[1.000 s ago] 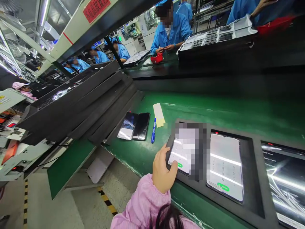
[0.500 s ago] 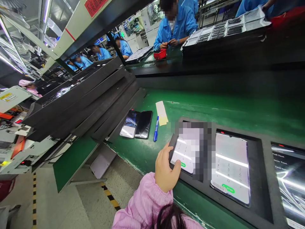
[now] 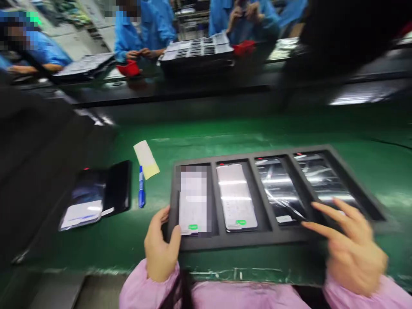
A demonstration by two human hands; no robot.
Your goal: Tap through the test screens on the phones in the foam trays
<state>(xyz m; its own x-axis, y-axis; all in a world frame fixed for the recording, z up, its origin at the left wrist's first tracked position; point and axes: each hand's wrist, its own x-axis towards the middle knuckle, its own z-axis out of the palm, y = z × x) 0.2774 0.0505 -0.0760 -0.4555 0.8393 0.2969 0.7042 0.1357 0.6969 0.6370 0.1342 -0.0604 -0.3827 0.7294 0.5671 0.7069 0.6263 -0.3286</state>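
A dark grey foam tray (image 3: 277,238) lies on the green bench, with several smartphones in its slots. My left hand (image 3: 162,246) grips the tray's left edge, the thumb on top by the leftmost phone (image 3: 193,201), whose screen is lit white and partly pixelated. Beside it, another phone (image 3: 237,197) shows a white screen with a green button. The two phones to the right, a dark phone (image 3: 280,189) and the rightmost phone (image 3: 325,178), have shiny dark screens. Over their lower ends my right hand (image 3: 350,244) is spread, index finger near the dark phone's bottom edge; contact is hard to tell.
Left of the tray are a blue marker (image 3: 141,189), a pale paper slip (image 3: 146,159), a phone with a partly lit screen (image 3: 84,201) and a black phone (image 3: 118,189). Across a dark ledge, co-workers in blue sit by a stacked tray (image 3: 196,53) and red bins (image 3: 128,68).
The view has swung right and levelled, bringing the whole tray into sight. My right hand has come into view over the right-hand phones. My left hand stays at the tray's left edge.
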